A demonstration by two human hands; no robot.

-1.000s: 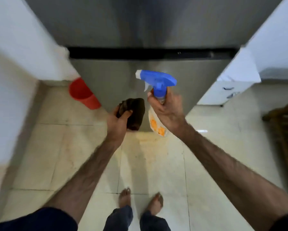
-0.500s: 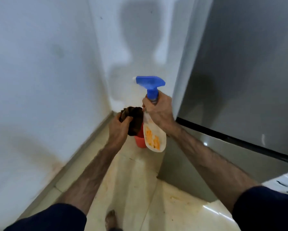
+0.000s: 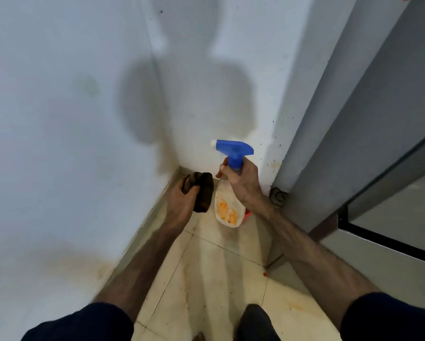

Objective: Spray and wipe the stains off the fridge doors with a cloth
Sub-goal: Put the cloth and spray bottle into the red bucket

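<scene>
Your left hand (image 3: 182, 201) has its grip closed around a bunched dark brown cloth (image 3: 203, 191), the thumb pressed over the top of it and the rest of the cloth hanging below your fingers. Your right hand (image 3: 241, 179) is wrapped tight around the neck of a spray bottle (image 3: 228, 207), just under its blue trigger head (image 3: 233, 148), whose white nozzle points left toward the wall (image 3: 59, 119). The bottle is clear with an orange patch on its label, and it tilts so that its base swings down and toward you. Cloth and bottle sit just beside each other, close to touching, both held in the air over the tiled floor (image 3: 206, 279).

You are facing a corner where two pale walls meet, with your shadow thrown across them. The fridge (image 3: 379, 134) stands to your right, grey and steel-like, with the dark gap between its upper and lower doors running diagonally at the right edge; neither hand touches it. A small piece of something red (image 3: 248, 212) shows behind the bottle's base near the fridge's foot. The floor tiles carry yellowish streaks, and a tiny red spot (image 3: 265, 274) lies on the tile near the fridge's corner. Dark sleeves cover both upper arms at the bottom of the view
</scene>
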